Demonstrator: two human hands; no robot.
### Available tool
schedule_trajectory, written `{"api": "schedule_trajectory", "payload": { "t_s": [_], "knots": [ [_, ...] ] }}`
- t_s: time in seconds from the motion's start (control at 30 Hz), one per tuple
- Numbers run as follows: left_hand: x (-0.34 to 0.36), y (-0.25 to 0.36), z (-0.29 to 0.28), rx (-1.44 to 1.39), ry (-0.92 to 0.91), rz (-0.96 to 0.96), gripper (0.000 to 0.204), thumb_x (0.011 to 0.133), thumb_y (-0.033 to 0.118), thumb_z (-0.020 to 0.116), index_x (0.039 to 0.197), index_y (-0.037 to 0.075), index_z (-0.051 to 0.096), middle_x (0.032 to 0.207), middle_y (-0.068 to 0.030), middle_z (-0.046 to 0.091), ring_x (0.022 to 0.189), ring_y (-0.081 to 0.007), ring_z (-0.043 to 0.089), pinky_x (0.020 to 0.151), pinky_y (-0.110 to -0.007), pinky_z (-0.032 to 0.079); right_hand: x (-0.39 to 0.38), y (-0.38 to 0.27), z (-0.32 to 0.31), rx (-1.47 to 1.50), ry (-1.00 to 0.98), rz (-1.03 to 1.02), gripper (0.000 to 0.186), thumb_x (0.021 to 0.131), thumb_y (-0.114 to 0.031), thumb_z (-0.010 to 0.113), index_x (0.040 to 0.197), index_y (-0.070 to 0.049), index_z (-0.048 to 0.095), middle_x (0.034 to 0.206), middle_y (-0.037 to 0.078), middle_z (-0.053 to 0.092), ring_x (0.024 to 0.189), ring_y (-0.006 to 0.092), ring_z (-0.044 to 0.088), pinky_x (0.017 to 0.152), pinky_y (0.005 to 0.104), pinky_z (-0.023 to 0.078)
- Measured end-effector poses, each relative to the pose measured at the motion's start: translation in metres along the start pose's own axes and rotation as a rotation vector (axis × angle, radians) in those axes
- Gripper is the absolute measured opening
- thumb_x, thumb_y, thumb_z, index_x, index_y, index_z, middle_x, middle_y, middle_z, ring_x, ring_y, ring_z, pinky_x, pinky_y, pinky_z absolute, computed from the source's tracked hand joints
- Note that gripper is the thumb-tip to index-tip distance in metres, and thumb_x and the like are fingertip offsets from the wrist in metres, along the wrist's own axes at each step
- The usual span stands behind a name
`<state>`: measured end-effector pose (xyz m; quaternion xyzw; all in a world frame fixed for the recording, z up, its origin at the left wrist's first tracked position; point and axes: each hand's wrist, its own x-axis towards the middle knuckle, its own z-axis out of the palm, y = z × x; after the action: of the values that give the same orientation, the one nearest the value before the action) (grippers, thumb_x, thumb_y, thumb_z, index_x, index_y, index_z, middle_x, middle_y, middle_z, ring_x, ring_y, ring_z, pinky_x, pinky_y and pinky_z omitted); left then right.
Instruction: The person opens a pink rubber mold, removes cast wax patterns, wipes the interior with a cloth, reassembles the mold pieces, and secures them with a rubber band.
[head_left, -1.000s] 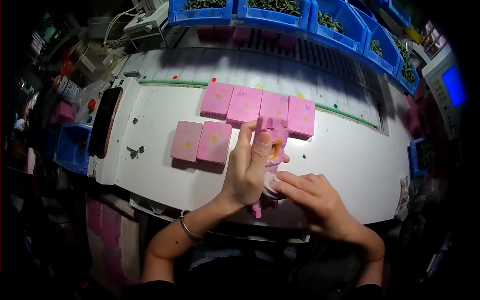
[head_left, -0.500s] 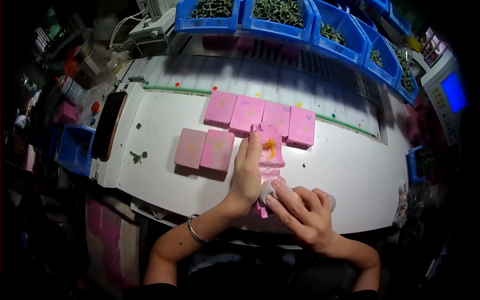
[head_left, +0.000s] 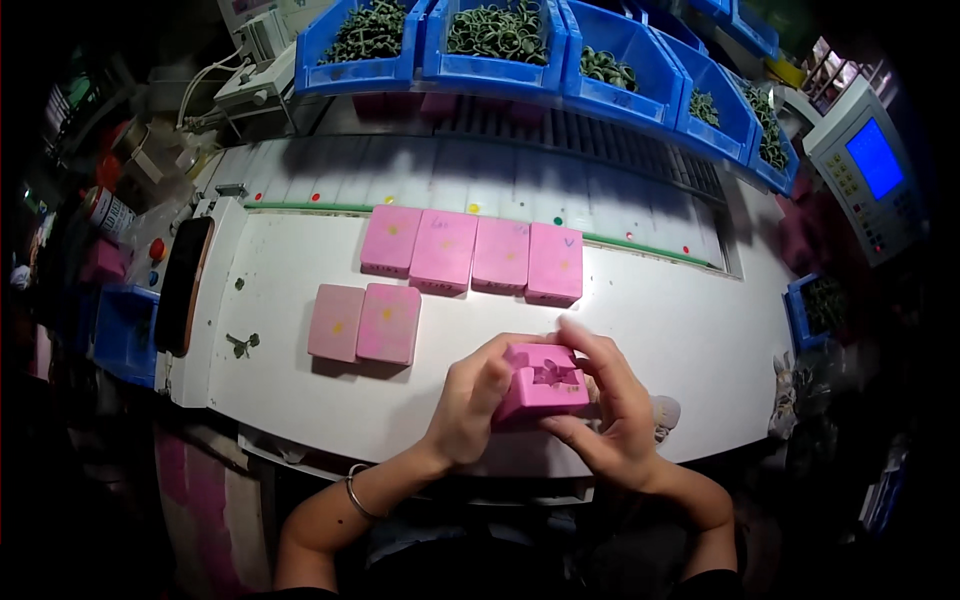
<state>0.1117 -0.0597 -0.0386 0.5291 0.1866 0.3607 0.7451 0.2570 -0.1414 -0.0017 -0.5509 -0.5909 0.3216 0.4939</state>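
Between my two hands, above the front of the white table, is a pink rubber mould block (head_left: 540, 395), its face with a recessed cavity turned up toward me. My left hand (head_left: 468, 405) grips its left side, the thumb along the upper edge. Around the right side curl the fingers of my right hand (head_left: 625, 420), its thumb low against the block and the fingertips smeared by motion. A pale, rounded thing (head_left: 665, 415) shows beside my right hand; I cannot tell whether it rests on the table or touches the palm.
Several pink blocks (head_left: 443, 250) stand in a row behind my hands, with a pair (head_left: 388, 325) nearer on the left. A phone (head_left: 187, 285) lies at the left edge. Blue bins (head_left: 490, 75) of small green pieces hang overhead. A panel with a blue screen (head_left: 875, 160) stands right.
The mould, earlier stretched out with its yellow-marked inner face showing, is now a compact block turned cavity-up. My right hand has moved from the pale thing onto the block's side. The view has shifted.
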Motion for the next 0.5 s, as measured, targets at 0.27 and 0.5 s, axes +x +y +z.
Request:
{"api": "schedule_trajectory", "payload": {
  "t_s": [0.27, 0.5],
  "knots": [
    [0.006, 0.025, -0.017, 0.155, -0.226, -0.165, 0.097, 0.072, 0.049, 0.076, 0.139, -0.003, 0.03, 0.118, -0.0133, 0.056, 0.106, -0.0181, 0.057, 0.093, -0.03, 0.044, 0.014, -0.008, 0.002, 0.172, -0.043, 0.154, 0.049, 0.071, -0.004, 0.076, 0.114, 0.0, 0.054, 0.103, 0.008, 0.052, 0.098, 0.0176, 0.057, 0.088, 0.0285, 0.048],
    [-0.001, 0.033, -0.045, 0.294, -0.159, -0.167, 0.072, 0.083, 0.05, 0.061, 0.133, 0.002, 0.043, 0.12, -0.0106, 0.055, 0.104, -0.0172, 0.056, 0.089, -0.03, 0.046, 0.034, 0.004, 0.031, 0.428, -0.068, 0.241, 0.041, 0.072, -0.001, 0.077, 0.107, 0.001, 0.055, 0.102, 0.007, 0.056, 0.097, 0.0151, 0.056, 0.088, 0.0292, 0.045]
  ]
}}
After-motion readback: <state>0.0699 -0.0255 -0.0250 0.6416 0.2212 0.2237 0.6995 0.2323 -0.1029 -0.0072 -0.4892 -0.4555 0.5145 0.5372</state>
